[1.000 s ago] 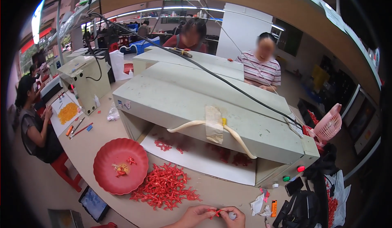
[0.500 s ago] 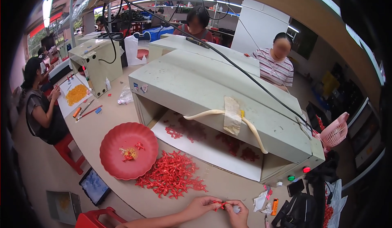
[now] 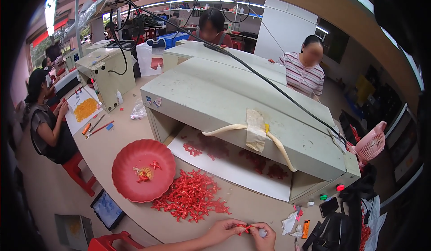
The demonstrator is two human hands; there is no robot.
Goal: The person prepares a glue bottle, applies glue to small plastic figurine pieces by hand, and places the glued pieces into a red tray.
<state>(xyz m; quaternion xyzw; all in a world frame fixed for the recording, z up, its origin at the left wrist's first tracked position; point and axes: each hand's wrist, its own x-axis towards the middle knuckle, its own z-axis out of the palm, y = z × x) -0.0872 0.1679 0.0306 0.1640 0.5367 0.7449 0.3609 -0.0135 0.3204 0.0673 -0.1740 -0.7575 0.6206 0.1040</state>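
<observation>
Near the front edge of the table, my left hand (image 3: pixel 226 230) and my right hand (image 3: pixel 264 238) meet fingertip to fingertip. Pinched between them is a small red plastic figure (image 3: pixel 243 227), partly hidden by the fingers. A whitish object (image 3: pixel 262 232) shows in the palm side of my right hand; its kind is unclear. Just left and beyond lies a heap of similar red plastic figures (image 3: pixel 191 197). Next to it stands a red scalloped bowl (image 3: pixel 128 161), holding a few red figures and some small yellow pieces (image 3: pixel 146 172).
A long grey metal machine (image 3: pixel 238 98) spans the table ahead, with red figures on white sheeting inside its opening. Right of my hands lie an orange lighter (image 3: pixel 305 229), crumpled tissue (image 3: pixel 289 223) and a black bag (image 3: pixel 330 233). Co-workers (image 3: pixel 304 67) sit beyond and left. A red stool (image 3: pixel 107 242) stands lower left.
The whole view has shifted slightly, so the table's things sit a little lower and to the right. Both hands stay together on the red figure.
</observation>
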